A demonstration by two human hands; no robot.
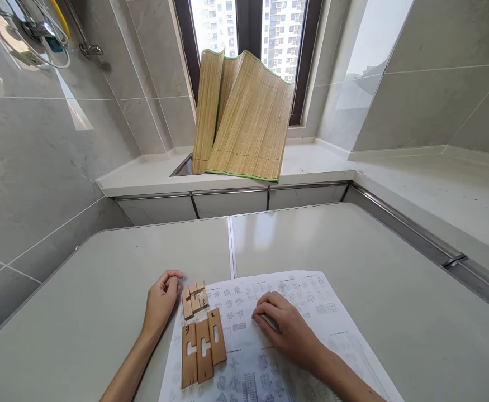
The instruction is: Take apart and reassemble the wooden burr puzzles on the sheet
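A large printed sheet [307,301] with rows of small diagrams lies on the pale table. On its left part rest three long flat wooden pieces [203,349], side by side, with cut-out slots and handwritten numbers. Just above them sit several smaller notched wooden pieces [194,298]. My left hand [164,296] rests on the table left of the small pieces, fingers curled together and nothing visible in them. My right hand [284,326] is over the middle of the sheet, fingers bent with a gap between thumb and forefinger, holding nothing visible.
The pale table [143,251] has a seam down its middle. Behind it, a folded bamboo mat [252,117] leans before the window on a white ledge [311,162]. Tiled walls stand at both sides, with shower fittings [47,33] at the upper left.
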